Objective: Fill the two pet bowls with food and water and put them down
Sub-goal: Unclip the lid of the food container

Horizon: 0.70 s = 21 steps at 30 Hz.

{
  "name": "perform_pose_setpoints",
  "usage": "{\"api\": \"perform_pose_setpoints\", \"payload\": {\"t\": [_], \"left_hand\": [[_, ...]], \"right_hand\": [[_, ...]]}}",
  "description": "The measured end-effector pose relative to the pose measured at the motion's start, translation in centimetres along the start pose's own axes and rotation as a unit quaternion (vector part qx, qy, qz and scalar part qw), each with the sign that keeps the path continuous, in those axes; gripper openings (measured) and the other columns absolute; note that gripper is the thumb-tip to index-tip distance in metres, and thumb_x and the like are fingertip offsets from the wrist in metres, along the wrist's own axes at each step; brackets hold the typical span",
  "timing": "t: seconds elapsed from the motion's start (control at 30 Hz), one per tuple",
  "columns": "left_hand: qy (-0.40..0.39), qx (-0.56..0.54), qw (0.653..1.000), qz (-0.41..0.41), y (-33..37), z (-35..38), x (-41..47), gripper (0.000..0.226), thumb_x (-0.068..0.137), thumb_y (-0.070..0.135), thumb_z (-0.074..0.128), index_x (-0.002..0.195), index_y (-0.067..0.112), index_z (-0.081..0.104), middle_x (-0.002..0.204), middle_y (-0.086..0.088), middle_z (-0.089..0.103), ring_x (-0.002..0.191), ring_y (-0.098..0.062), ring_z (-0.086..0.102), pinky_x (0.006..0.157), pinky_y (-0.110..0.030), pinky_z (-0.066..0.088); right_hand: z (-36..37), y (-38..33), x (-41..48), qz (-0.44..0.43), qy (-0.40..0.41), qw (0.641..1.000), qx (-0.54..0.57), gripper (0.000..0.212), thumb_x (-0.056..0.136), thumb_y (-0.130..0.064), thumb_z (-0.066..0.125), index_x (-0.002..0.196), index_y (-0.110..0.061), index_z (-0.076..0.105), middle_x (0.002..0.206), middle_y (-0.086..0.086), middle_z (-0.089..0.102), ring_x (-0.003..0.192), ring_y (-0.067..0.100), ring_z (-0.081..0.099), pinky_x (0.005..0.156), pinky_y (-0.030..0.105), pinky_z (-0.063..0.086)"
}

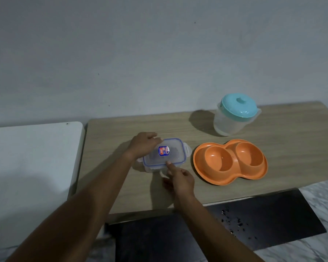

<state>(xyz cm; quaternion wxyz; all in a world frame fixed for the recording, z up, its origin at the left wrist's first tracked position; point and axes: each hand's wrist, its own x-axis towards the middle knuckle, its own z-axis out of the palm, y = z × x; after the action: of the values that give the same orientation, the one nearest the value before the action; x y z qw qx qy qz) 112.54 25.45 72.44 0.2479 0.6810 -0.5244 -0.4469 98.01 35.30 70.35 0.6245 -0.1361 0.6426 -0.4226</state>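
Pale bare wall behind, low wooden table in front. Right hand at the near long edge of a clear lidded container: thumb tip pressed on the lid rim, other fingers curled loosely below by the near clasp, not clearly gripping it. Left hand laid over the far left corner of the lid, fingers together and bent down over the edge. Both forearms stretched forward from the lower left. Orange double pet bowl just right of the container, both wells empty. Clear jug with teal lid behind the bowl near the wall. Bare tabletop left and in front of the container. White surface beside the table's left edge; dark mat on the floor below.
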Motion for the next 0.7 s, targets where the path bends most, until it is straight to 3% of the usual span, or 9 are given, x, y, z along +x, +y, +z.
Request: {"api": "perform_pose_setpoints", "payload": {"t": [0.03, 0.1, 0.17, 0.27, 0.4, 0.53, 0.63, 0.7], "left_hand": [[-0.037, 0.032, 0.999, -0.004, 0.3, -0.1, 0.9, 0.035, 0.090, 0.043, 0.064, 0.106, 0.013, 0.073, 0.109, -0.001, 0.067, 0.105, -0.021, 0.062, 0.089, -0.032, 0.046], [-0.072, 0.057, 0.995, -0.025, 0.3, -0.5, 2.9, 0.052, 0.095, 0.048, 0.057, 0.103, -0.002, 0.070, 0.114, -0.019, 0.068, 0.105, -0.034, 0.063, 0.079, -0.034, 0.043], [-0.089, 0.024, 0.995, -0.045, 0.0, -1.0, 4.3, 0.055, 0.092, 0.047, 0.063, 0.100, -0.007, 0.070, 0.112, -0.026, 0.069, 0.095, -0.035, 0.066, 0.076, -0.037, 0.046], [-0.123, -0.017, 0.990, -0.061, 0.1, -1.3, 5.5, 0.054, 0.088, 0.045, 0.069, 0.103, -0.007, 0.073, 0.107, -0.024, 0.072, 0.086, -0.028, 0.068, 0.077, -0.037, 0.051], [-0.132, -0.013, 0.987, -0.092, -0.2, -1.4, 6.6, 0.055, 0.084, 0.053, 0.070, 0.103, 0.002, 0.075, 0.104, -0.017, 0.075, 0.099, -0.033, 0.071, 0.091, -0.044, 0.054], [-0.100, -0.097, 0.983, -0.119, 0.0, -0.9, 7.8, 0.052, 0.077, 0.044, 0.080, 0.101, -0.002, 0.074, 0.100, -0.019, 0.075, 0.098, -0.037, 0.071, 0.093, -0.055, 0.054], [-0.036, -0.099, 0.991, -0.082, 0.4, -0.1, 8.0, 0.045, 0.073, 0.045, 0.083, 0.086, 0.002, 0.072, 0.092, -0.014, 0.073, 0.087, -0.031, 0.070, 0.082, -0.040, 0.057], [0.016, -0.072, 0.997, -0.032, 0.6, 0.1, 7.4, 0.036, 0.077, 0.042, 0.081, 0.067, 0.012, 0.064, 0.075, -0.007, 0.066, 0.075, -0.025, 0.062, 0.069, -0.032, 0.047]], "right_hand": [[0.2, -0.2, 0.0, 0.001, -0.012, 1.000, 0.008, 0.034, 0.085, -0.029, 0.081, 0.100, -0.005, 0.061, 0.092, 0.012, 0.072, 0.080, 0.023, 0.070, 0.066, 0.034, 0.058], [0.4, -0.7, 0.1, 0.004, -0.034, 0.999, 0.021, 0.032, 0.090, -0.027, 0.076, 0.106, -0.004, 0.062, 0.089, 0.011, 0.071, 0.075, 0.020, 0.067, 0.065, 0.032, 0.058], [0.5, -1.1, 0.4, 0.011, -0.046, 0.999, 0.020, 0.035, 0.092, -0.028, 0.073, 0.112, -0.002, 0.062, 0.091, 0.010, 0.070, 0.073, 0.019, 0.066, 0.063, 0.030, 0.058], [0.7, -0.9, 1.1, -0.008, -0.047, 0.999, 0.014, 0.031, 0.092, -0.029, 0.073, 0.106, -0.004, 0.062, 0.088, 0.010, 0.069, 0.065, 0.016, 0.062, 0.058, 0.028, 0.056], [1.0, -0.9, 2.1, -0.048, -0.046, 0.997, 0.024, 0.028, 0.091, -0.025, 0.074, 0.099, 0.000, 0.064, 0.082, 0.016, 0.068, 0.058, 0.016, 0.062, 0.057, 0.028, 0.055], [1.6, -1.3, 2.9, -0.044, -0.028, 0.996, 0.067, 0.028, 0.086, -0.018, 0.080, 0.093, -0.005, 0.056, 0.073, 0.018, 0.066, 0.058, 0.020, 0.065, 0.059, 0.031, 0.059], [2.0, -1.9, 3.1, -0.036, -0.013, 0.997, 0.067, 0.029, 0.085, -0.018, 0.081, 0.094, -0.004, 0.057, 0.079, 0.018, 0.069, 0.060, 0.020, 0.067, 0.061, 0.033, 0.060], [1.9, -2.5, 2.7, -0.017, -0.018, 0.998, 0.058, 0.029, 0.086, -0.020, 0.081, 0.094, -0.006, 0.057, 0.085, 0.018, 0.070, 0.064, 0.021, 0.067, 0.058, 0.032, 0.059]]}}
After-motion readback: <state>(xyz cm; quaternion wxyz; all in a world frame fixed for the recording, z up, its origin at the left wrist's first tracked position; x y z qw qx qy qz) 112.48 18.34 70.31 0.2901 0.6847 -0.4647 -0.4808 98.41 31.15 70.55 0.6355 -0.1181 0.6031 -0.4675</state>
